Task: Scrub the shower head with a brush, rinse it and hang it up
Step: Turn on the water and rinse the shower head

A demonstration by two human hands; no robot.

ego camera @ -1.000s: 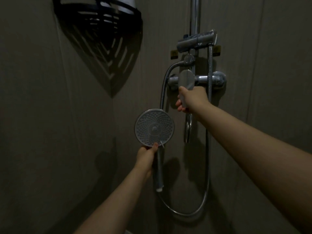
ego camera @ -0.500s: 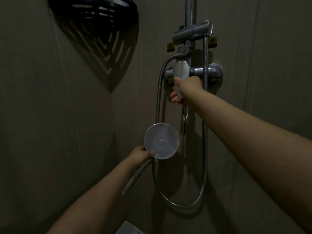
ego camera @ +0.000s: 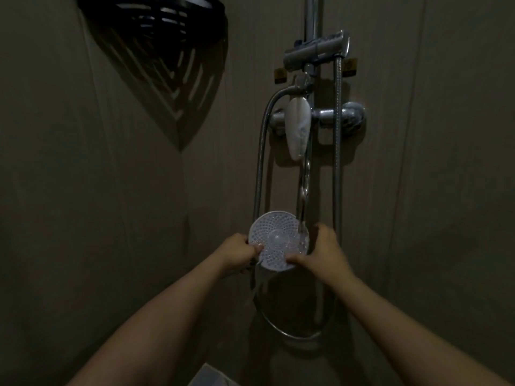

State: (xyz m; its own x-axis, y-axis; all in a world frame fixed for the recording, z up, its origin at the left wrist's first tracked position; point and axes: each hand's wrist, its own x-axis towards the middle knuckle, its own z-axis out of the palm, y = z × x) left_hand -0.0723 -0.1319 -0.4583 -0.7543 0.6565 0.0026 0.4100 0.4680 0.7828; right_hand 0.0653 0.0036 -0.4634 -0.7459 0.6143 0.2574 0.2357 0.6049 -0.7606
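The round shower head (ego camera: 278, 240) faces up toward me, its dotted spray face lit pale. My left hand (ego camera: 237, 253) grips it at its left edge and neck. My right hand (ego camera: 324, 252) touches its right rim, thumb on the face. A stream of water (ego camera: 303, 190) falls from the tap spout onto the head's right side, and water runs off below it. The mixer lever (ego camera: 298, 129) stands free above. No brush is in view.
The chrome riser rail (ego camera: 312, 15) carries a holder bracket (ego camera: 316, 52) above the mixer valve (ego camera: 345, 117). The metal hose (ego camera: 260, 162) loops down under the head. A dark corner rack (ego camera: 156, 20) hangs at upper left. A pale object (ego camera: 211, 376) shows at the bottom edge.
My right hand has left the mixer lever and come down to the shower head's right rim. My left hand lowered the head under the spout, where water now falls on it.
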